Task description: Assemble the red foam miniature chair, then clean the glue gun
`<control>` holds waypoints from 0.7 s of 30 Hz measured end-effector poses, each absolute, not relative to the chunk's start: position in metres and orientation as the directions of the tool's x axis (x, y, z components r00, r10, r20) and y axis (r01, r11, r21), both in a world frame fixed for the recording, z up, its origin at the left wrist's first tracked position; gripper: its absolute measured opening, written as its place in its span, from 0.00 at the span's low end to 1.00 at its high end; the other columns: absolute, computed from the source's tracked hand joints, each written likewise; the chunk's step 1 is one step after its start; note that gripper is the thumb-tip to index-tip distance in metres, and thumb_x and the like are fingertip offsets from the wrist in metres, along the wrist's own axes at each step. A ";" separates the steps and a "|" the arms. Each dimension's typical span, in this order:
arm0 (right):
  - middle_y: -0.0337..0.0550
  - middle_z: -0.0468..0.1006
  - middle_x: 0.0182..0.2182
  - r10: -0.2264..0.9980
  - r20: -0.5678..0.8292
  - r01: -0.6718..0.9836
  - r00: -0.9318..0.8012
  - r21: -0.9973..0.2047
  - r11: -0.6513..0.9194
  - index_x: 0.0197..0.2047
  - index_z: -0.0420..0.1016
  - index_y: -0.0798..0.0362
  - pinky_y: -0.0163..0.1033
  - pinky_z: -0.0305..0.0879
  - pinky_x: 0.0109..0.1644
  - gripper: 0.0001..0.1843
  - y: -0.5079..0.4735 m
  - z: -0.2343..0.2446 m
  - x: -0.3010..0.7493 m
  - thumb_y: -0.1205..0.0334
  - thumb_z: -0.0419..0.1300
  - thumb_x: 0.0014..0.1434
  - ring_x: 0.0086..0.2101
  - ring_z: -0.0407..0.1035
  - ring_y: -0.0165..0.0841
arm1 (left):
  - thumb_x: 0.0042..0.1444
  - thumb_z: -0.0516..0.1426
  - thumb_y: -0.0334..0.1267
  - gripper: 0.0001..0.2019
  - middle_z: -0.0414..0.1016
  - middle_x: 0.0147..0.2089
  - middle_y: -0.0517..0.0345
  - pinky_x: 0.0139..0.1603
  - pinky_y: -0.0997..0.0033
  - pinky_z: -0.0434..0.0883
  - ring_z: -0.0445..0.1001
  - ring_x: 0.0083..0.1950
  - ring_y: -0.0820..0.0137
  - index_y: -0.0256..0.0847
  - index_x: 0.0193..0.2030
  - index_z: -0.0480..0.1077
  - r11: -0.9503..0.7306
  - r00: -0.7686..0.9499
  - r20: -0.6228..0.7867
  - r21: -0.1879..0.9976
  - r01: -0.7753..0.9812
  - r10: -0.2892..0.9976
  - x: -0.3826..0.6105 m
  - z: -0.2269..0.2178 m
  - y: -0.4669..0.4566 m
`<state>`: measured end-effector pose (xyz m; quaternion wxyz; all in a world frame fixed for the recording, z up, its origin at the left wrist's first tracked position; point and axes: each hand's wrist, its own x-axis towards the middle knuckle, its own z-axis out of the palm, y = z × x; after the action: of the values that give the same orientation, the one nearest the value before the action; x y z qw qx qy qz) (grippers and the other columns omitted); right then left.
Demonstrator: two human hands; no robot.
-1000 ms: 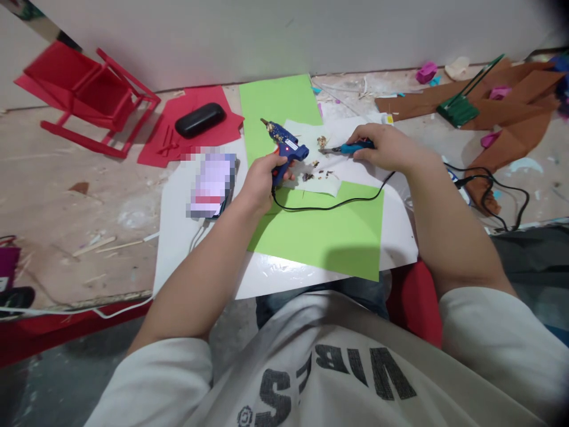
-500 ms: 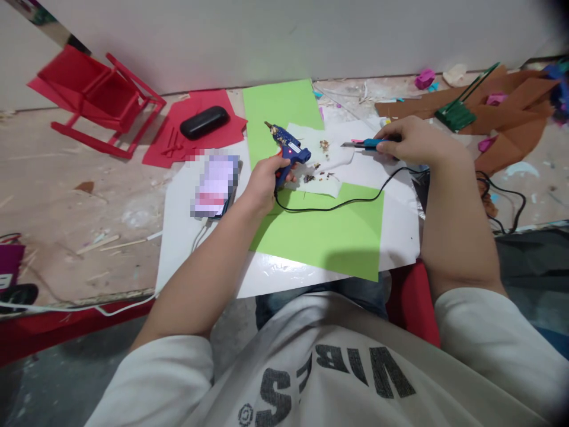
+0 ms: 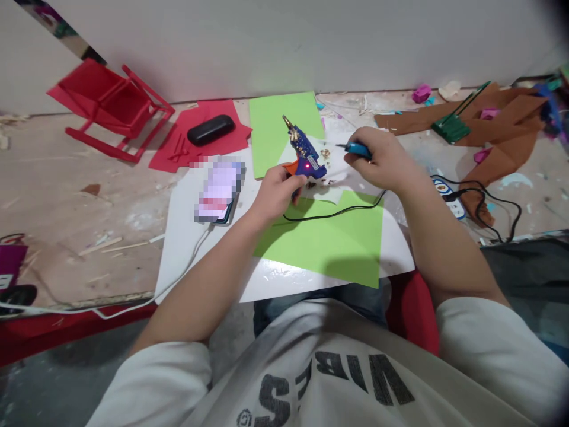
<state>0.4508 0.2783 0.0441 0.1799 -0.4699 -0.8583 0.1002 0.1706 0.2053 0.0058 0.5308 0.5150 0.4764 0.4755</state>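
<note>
My left hand (image 3: 281, 193) is closed around the handle of a blue glue gun (image 3: 304, 148) with an orange trigger. Its nozzle points up and away from me, a red light glows on its side, and bits of dried glue cling to its front. To the right, my right hand (image 3: 380, 157) grips a blue utility knife (image 3: 358, 149), its blade pointing left toward the glue gun but apart from it. Under both lies a crumpled white paper (image 3: 341, 172) with brown scraps on it. A green sheet (image 3: 320, 243) is spread nearer to me.
A phone (image 3: 219, 190) on a white cable lies left on a white board (image 3: 178, 231). Behind it sit a black case (image 3: 211, 130) on red sheets and a red miniature rocking chair (image 3: 115, 110). Brown pieces (image 3: 511, 127) and a small green chair (image 3: 451, 127) lie right. The black cord (image 3: 338, 212) crosses the green sheet.
The glue gun has moved right and its nozzle has tilted more upright. My right hand has brought the knife left, closer to the glue gun.
</note>
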 end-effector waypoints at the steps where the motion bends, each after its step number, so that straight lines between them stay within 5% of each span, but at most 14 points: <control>1: 0.54 0.90 0.52 0.838 0.206 0.783 -0.505 -0.299 0.545 0.53 0.81 0.44 0.55 0.72 0.54 0.13 0.276 0.043 0.446 0.56 0.61 0.67 0.51 0.81 0.55 | 0.57 0.69 0.42 0.12 0.72 0.25 0.57 0.24 0.67 0.63 0.64 0.23 0.72 0.43 0.27 0.73 0.034 0.096 -0.034 0.999 -0.004 0.995 0.172 0.008 0.202; 10: 0.56 0.93 0.48 0.940 0.062 0.940 -0.337 0.085 0.331 0.54 0.88 0.49 0.50 0.59 0.44 0.20 0.266 0.043 0.415 0.57 0.62 0.62 0.48 0.84 0.57 | 0.62 0.73 0.46 0.12 0.79 0.35 0.54 0.33 0.68 0.69 0.76 0.38 0.64 0.44 0.40 0.77 -0.006 -0.018 0.008 0.993 0.118 1.000 0.183 0.002 0.190; 21: 0.59 0.94 0.51 0.949 0.067 0.950 -0.309 0.077 0.304 0.58 0.91 0.49 0.50 0.60 0.46 0.22 0.267 0.037 0.410 0.59 0.61 0.66 0.49 0.84 0.57 | 0.66 0.70 0.50 0.13 0.76 0.33 0.56 0.33 0.68 0.68 0.74 0.36 0.64 0.43 0.41 0.79 0.004 0.072 -0.017 0.985 0.170 0.997 0.182 0.004 0.182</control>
<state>0.4099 0.2671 0.0371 0.0044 -0.5877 -0.8074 -0.0508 0.1821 0.1819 0.0043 0.4760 0.5561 0.5248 0.4344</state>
